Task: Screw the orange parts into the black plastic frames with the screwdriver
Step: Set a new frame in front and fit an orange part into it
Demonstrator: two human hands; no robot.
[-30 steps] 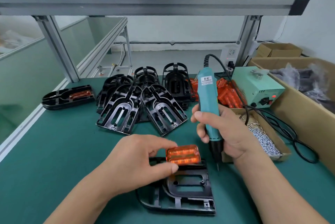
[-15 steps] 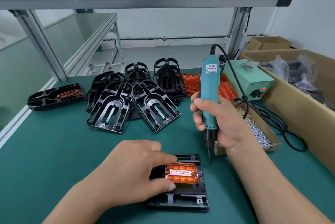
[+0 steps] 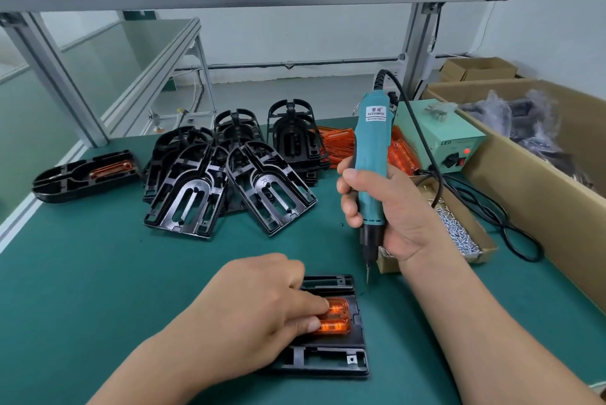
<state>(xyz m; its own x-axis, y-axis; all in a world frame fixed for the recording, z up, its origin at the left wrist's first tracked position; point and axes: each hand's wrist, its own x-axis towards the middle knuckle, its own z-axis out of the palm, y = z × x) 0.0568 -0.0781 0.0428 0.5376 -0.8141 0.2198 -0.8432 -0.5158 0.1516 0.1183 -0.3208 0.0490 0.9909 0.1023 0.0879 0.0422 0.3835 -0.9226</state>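
A black plastic frame (image 3: 328, 358) lies flat on the green mat near the front edge. An orange part (image 3: 337, 317) sits in its recess. My left hand (image 3: 255, 309) covers the frame's left side, and its forefinger and thumb press on the orange part. My right hand (image 3: 390, 214) grips a teal electric screwdriver (image 3: 372, 155) upright. The bit tip hangs just above the mat beside the frame's far right corner, apart from the part.
A pile of black frames (image 3: 229, 175) lies behind, with loose orange parts (image 3: 337, 145) at its right. One frame with an orange part (image 3: 85, 175) rests at far left. A box of screws (image 3: 459, 234), the green power unit (image 3: 439, 139), its cable and a cardboard bin (image 3: 541, 195) stand right.
My left hand lowered the orange part into the frame's recess and now presses it with forefinger and thumb. The screwdriver stayed upright in my right hand.
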